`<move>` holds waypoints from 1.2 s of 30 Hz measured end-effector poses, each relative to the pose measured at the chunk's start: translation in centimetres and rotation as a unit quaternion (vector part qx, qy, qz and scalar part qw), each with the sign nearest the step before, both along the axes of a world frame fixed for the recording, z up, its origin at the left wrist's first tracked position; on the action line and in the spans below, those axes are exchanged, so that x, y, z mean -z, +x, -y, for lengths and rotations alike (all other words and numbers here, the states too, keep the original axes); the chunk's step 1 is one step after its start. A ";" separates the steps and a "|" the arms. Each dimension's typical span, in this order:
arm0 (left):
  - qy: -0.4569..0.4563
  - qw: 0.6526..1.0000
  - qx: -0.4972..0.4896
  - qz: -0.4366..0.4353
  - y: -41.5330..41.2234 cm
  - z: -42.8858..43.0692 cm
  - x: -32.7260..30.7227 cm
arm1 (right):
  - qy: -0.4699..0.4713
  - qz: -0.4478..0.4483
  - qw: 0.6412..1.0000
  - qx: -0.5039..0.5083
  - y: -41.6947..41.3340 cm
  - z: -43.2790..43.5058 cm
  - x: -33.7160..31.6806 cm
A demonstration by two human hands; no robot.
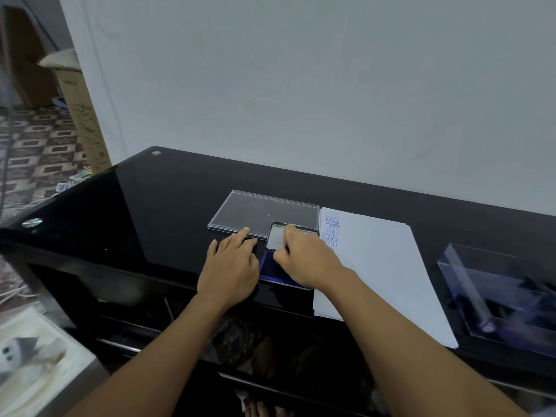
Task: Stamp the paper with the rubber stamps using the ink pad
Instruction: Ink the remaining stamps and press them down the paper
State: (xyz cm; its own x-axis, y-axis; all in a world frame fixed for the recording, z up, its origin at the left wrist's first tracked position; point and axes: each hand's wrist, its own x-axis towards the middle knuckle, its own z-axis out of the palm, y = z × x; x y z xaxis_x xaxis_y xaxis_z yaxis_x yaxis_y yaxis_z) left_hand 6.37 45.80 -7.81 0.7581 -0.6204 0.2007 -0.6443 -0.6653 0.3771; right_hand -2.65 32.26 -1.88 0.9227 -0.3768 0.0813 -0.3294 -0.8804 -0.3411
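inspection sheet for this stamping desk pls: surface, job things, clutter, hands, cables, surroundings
surface: black glossy table, reflective, no spills seen
job's things: ink pad open with its lid raised; paper lies to its right, with blue AMENDED and SAMPLE prints down its far left edge
clutter: clear flat lid behind the pad; clear box right of the paper, dark contents unclear
grippers: left hand lies beside the pad, fingers straight; right hand is curled over the pad, what it holds is hidden
cables: white cables on the floor at left
surroundings: pale wall, cardboard boxes, patterned floor
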 end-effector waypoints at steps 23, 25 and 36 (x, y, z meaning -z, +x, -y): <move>-0.015 0.998 -0.012 -0.064 0.3 0.6 -1.9 | 0.002 -0.002 1.000 0.005 0.5 0.0 0.0; -0.026 0.998 -0.011 -0.062 0.2 0.6 -2.4 | 0.003 -0.002 1.000 0.001 0.5 0.1 0.0; -0.066 0.996 -0.003 -0.063 -0.2 1.1 -3.7 | -0.022 0.063 0.998 0.019 -0.5 -0.5 1.0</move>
